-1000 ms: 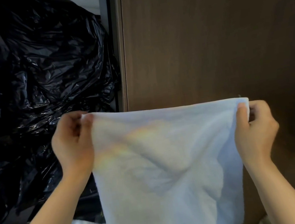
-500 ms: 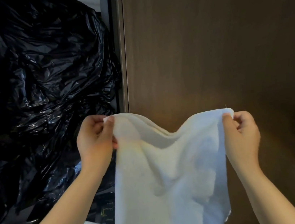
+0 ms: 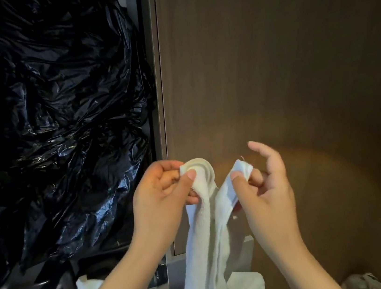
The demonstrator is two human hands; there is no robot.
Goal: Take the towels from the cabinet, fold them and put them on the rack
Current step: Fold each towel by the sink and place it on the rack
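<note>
Left hand (image 3: 162, 194), right hand (image 3: 268, 197) each pinch towel (image 3: 206, 245) corner, close together, not touching: likely matching corners for half-fold.

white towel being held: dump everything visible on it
The white towel looks like soft terry cloth, plain and unmarked. It hangs in the air, bunched into a narrow vertical drape, its two top corners close but apart. The left hand pinches one corner, the right hand the other. Its lower end runs out of frame, in front of a brown wooden panel.
</note>
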